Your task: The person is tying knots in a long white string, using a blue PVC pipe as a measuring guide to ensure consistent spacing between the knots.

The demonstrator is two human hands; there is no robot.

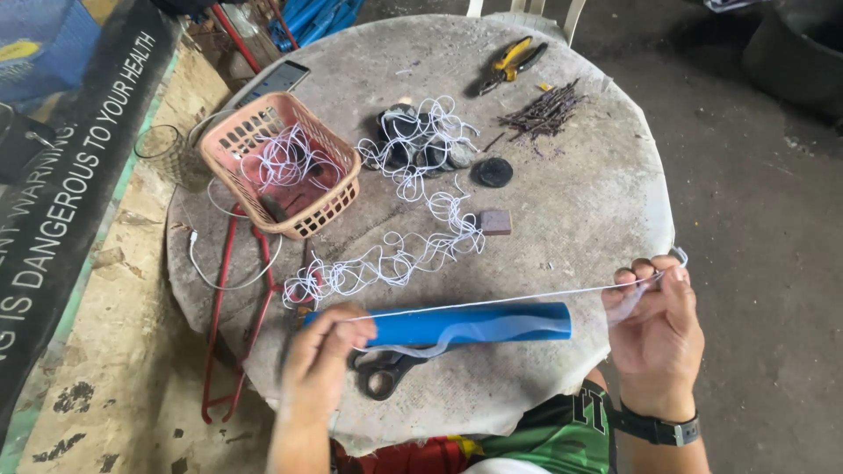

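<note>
Left hand point(318, 355): lower centre-left of the frame, fingers pinched shut on one end of the white string point(492, 301), just above the left end of the blue tube.
Right hand point(657, 326): lower right, fingers curled closed on the other end of the string; a dark wristwatch point(660, 428) on the wrist.
White string: stretched taut between the two hands, running nearly level just above the blue tube.
Blue tube point(465, 323): lies on its side on the near part of the table, between the hands.
Scissors point(382, 369): dark handles, partly under the tube, at the near table edge.
Table point(597, 193): round, grey, worn top, filling the centre of the frame.
Loose string tangle point(386, 259): white coils trailing across the table middle, from left of centre up toward the stones.
Basket point(281, 164): pink plastic, upper left of the table, more white string inside.
Dark round pieces point(413, 140): cluster wrapped in string, upper centre.
Pliers point(511, 64): yellow-handled, top centre.
Twig pile point(544, 111): dark short sticks, upper right of the table.
Small brown block point(494, 221): centre, just right of the tangle.
</note>
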